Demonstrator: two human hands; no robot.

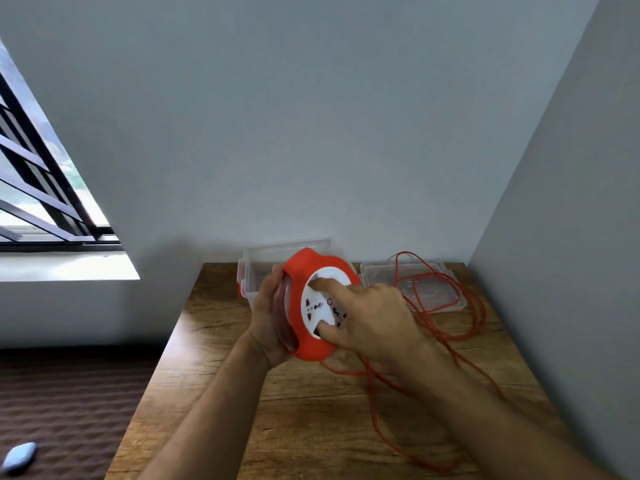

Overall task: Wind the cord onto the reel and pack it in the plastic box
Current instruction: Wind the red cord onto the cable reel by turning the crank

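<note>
Nearest, a wooden table (pixel 294 427) carries loose orange cord (pixel 464 357). Above it, the left hand (pixel 268 317) curls round the cord reel (pixel 311 348); the right hand (pixel 374 317) hooks thumb and forefinger into its white face. Behind stand a clear box (pixel 252 271), grey walls (pixel 311 133) and a barred window (pixel 41 188).

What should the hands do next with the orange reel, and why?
Probably the right hand should turn the white hub a little further to wind in cord. The left hand grips the reel by its rim, the right hand's finger and thumb sit in the hub's hollows, and a lot of orange cord lies loose on the table.
</note>
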